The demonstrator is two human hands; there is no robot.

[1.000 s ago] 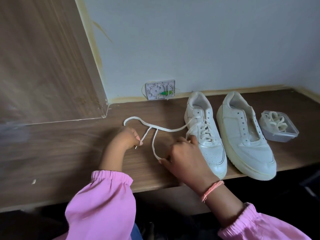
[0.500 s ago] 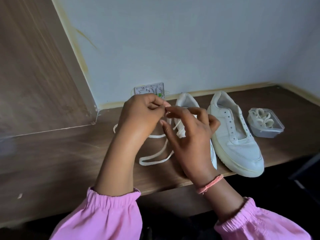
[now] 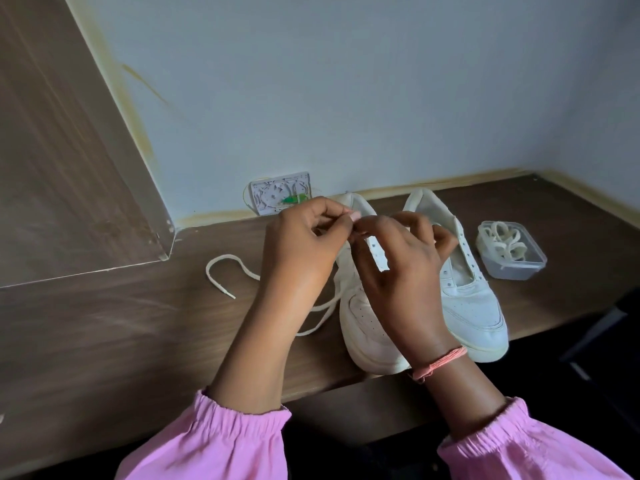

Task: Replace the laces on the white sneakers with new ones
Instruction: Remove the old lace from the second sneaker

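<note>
A brown wooden counter (image 3: 104,327) is seen beneath both hands, running back to a pale wall. Two white sneakers are set on it with toes toward the counter's near edge. The laced sneaker (image 3: 363,327) lies directly under the hands, largely covered by them. The unlaced sneaker (image 3: 467,299) is placed just beyond the right hand, to its right. Further right of that hand, a clear plastic container (image 3: 512,252) is seen, with coiled white laces held inside. A wall socket (image 3: 280,194) is mounted just behind the left hand. The left hand (image 3: 301,247) and the right hand (image 3: 401,265) are raised together over the laced sneaker, fingertips meeting; a white lace (image 3: 221,271) is pinched between the curled fingers of both. Its loose end is trailed out on the counter to the left of the left hand.
</note>
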